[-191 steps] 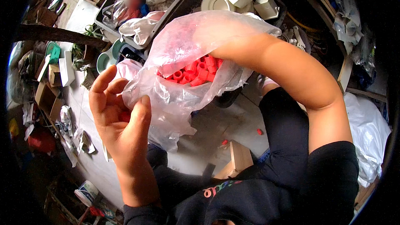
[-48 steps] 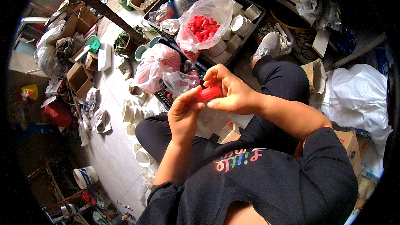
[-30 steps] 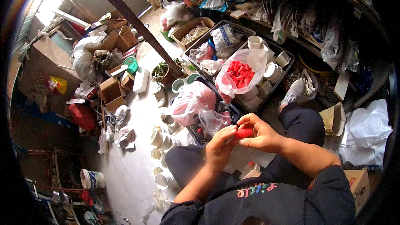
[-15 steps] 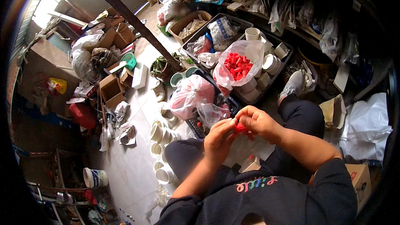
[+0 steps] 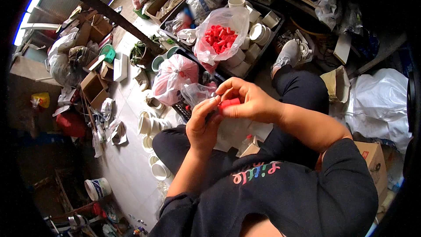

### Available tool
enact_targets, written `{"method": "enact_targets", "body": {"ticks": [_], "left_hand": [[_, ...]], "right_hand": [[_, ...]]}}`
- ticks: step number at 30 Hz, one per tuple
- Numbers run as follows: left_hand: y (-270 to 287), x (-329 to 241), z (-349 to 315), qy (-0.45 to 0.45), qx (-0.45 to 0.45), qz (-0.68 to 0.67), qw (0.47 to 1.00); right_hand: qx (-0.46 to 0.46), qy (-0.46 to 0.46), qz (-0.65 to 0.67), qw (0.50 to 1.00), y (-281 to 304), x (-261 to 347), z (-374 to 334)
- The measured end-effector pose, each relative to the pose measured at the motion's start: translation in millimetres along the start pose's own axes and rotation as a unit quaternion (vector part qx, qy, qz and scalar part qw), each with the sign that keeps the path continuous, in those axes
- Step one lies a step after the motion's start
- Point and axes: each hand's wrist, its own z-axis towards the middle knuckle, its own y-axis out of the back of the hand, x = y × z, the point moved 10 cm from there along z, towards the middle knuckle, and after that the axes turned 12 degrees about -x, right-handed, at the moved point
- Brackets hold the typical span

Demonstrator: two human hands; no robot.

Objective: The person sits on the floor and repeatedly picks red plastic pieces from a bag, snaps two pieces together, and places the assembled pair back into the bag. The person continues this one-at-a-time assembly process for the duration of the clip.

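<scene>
Right hand (image 5: 251, 101): thumb and bent fingers grasp a short, bright-red plastic cylinder (image 5: 229, 103).
Left hand (image 5: 202, 123): curled fingers meet the cylinder's left end; overlap hides whether they grip it.
Cylinder's lie: between both hands, long axis roughly side to side, right end tipped slightly away; the right hand covers more of it.
Pinkish, rounded, tied plastic bag (image 5: 175, 78): ahead and left, nearer the left hand.
Open, translucent plastic bag (image 5: 205, 49): farther ahead, slightly left of the right hand, holding small red plastic pieces (image 5: 220, 38).
Black plastic crate (image 5: 264, 48): beneath that bag, with round white cups (image 5: 259, 34).
</scene>
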Motion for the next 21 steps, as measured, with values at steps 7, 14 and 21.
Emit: {"method": "enact_targets", "body": {"ticks": [7,14,21], "left_hand": [[-3.2,4.3,0.2,0.018,0.016,-0.032,0.999],[1.7,5.1,-0.1,0.013,0.005,-0.034,0.999],[4.9,5.9,-0.4,0.031,-0.02,-0.045,0.998]], "right_hand": [[-0.054,0.121,-0.018,0.991,7.8,4.7,2.8],[-0.047,0.179,-0.053,0.981,-3.0,23.4,0.4],[-0.056,-0.062,0.005,0.997,11.1,-10.8,0.9]]}}
